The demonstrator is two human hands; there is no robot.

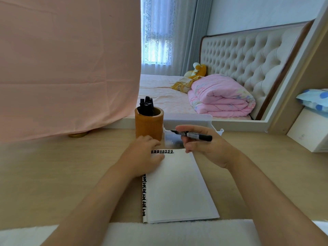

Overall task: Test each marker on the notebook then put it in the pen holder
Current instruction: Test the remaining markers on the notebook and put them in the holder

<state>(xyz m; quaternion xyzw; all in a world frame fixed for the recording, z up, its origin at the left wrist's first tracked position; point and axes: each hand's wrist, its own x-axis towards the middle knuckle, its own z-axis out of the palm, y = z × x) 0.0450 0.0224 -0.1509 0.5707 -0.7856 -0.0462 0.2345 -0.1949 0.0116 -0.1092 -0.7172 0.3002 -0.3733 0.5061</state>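
Note:
A white notebook (179, 189) lies open on the wooden desk (62, 174), with a row of black marks (162, 151) along its top edge and more down its left margin. My left hand (143, 157) rests flat on the page's upper left corner. My right hand (204, 144) holds a black marker (192, 134) just above the notebook's top right, lying level with its uncapped tip pointing left. Behind the left hand stands the brown pen holder (149, 124) with several black markers (146, 105) upright in it.
A white plastic tray (193, 121) sits behind my right hand against the desk's back edge. A pink cloth (67, 68) hangs at the back left over a gold lid (78, 134). A white box (308, 134) stands at the right. White fabric (177, 233) lines the near edge.

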